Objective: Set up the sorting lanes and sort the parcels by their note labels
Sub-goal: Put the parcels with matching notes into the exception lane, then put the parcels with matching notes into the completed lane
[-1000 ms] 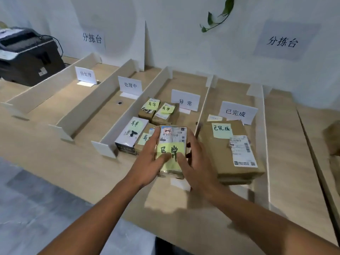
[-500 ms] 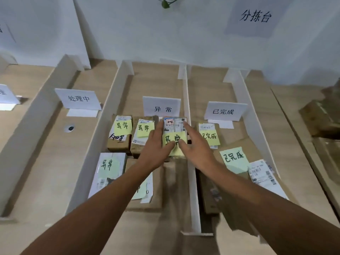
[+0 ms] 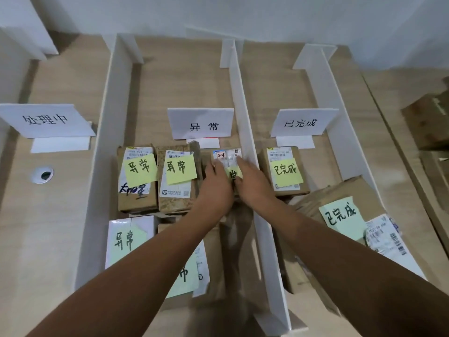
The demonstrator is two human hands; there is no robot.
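A small parcel with a yellow note (image 3: 227,158) lies in the middle lane, just below the 异常 sign (image 3: 201,124) and against the white divider (image 3: 245,132). My left hand (image 3: 215,188) and my right hand (image 3: 252,184) both rest on it, covering most of its note. Two brown parcels with yellow 异常 notes (image 3: 139,177) (image 3: 178,176) lie to its left, and two more (image 3: 126,239) (image 3: 192,271) sit nearer me. In the right lane, under the 已完成 sign (image 3: 301,124), are a small parcel (image 3: 284,171) and a large one (image 3: 340,215).
The left lane carries a 处理中 sign (image 3: 46,120) and a cable hole (image 3: 43,175), with no parcels in it. More brown boxes (image 3: 427,117) stand at the far right edge. White foam dividers (image 3: 340,113) fence each lane. A white wall closes the back.
Both hands have carried the parcel forward and down into the back of the 异常 lane, next to the divider. The view has moved closer and tilted down.
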